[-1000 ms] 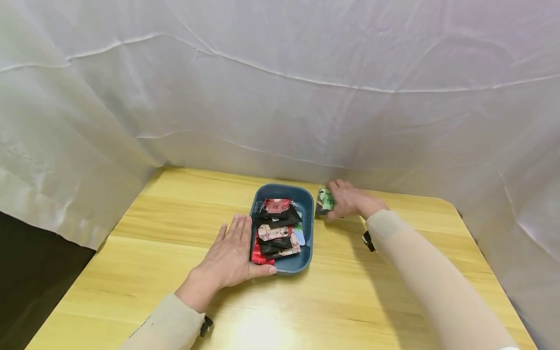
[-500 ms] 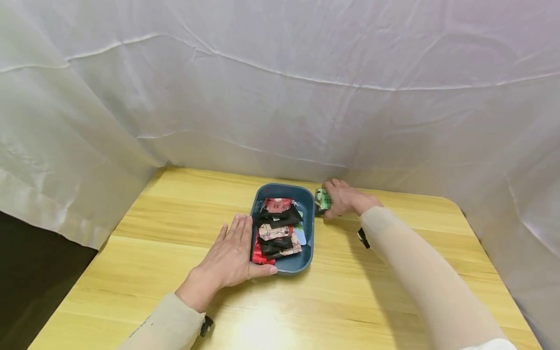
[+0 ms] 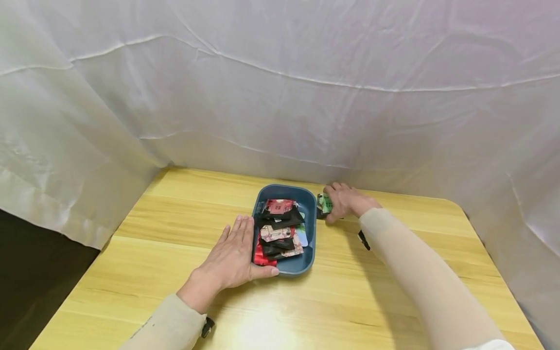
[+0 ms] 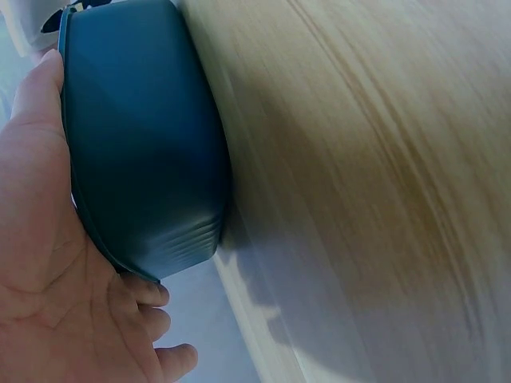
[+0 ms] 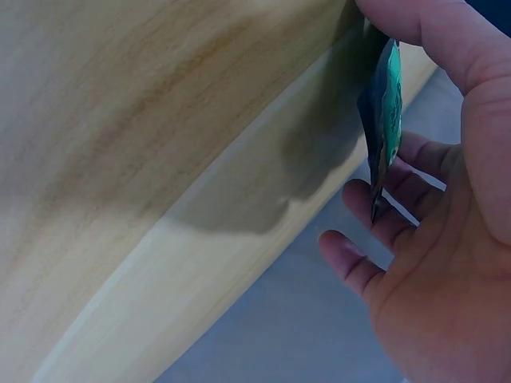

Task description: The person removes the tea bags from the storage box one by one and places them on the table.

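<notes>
Against the blue tray (image 3: 294, 265), the left hand (image 3: 229, 256) rests straight-fingered, seemingly steadying it; opposite, the right hand (image 3: 345, 200) pinches a green packet (image 3: 325, 203), likely so it won't slip.

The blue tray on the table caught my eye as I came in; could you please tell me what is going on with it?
A person's left hand lies open against the blue tray, fingers along its left side and thumb at its near end. The right hand holds a green and black packet just outside the tray's right side, near the far end. Red, black and pink packets lie in a loose pile inside; the green one is not in with them.
</notes>
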A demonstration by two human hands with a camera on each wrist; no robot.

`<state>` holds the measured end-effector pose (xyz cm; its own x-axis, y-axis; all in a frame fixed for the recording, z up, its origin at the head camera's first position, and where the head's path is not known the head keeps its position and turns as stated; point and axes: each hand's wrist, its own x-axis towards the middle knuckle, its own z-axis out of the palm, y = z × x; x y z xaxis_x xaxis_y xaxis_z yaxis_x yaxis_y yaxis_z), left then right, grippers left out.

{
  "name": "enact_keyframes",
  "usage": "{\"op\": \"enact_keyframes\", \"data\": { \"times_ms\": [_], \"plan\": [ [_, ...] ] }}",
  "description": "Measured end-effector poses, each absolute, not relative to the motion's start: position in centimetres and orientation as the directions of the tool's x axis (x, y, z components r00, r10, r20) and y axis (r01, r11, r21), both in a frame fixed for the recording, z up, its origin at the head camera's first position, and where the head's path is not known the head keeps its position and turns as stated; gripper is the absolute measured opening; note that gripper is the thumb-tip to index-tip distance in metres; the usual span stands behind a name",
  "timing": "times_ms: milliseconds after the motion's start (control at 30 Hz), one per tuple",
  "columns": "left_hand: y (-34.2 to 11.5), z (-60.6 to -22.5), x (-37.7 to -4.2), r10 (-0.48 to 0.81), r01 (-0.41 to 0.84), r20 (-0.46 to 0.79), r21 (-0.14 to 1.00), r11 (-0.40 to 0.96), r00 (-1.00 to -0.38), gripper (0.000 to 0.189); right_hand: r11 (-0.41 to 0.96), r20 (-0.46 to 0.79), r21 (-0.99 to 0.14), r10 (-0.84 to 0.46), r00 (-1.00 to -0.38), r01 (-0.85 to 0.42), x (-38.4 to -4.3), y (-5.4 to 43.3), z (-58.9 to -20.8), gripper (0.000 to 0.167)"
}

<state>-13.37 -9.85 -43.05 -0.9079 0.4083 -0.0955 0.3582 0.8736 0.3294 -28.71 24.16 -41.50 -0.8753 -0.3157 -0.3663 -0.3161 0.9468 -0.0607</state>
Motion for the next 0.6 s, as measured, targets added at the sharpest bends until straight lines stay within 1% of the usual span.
{"op": "enact_keyframes", "data": {
  "times_ms": [367, 600],
  "plan": [
    [-9.66, -42.99, -13.21, 0.409, 0.357, -0.097, 0.337, 0.871, -0.907, 0.143, 0.947, -0.366, -0.066, -0.316, -0.875, -0.314, -28.82, 24.33, -41.64, 0.107],
    [-9.82, -43.01, -13.20, 0.410, 0.359, -0.094, 0.335, 0.871, -0.907, 0.142, 0.951, -0.395, -0.109, -0.310, -0.865, -0.291, -28.90, 24.15, -41.75, 0.107]
  ]
}}
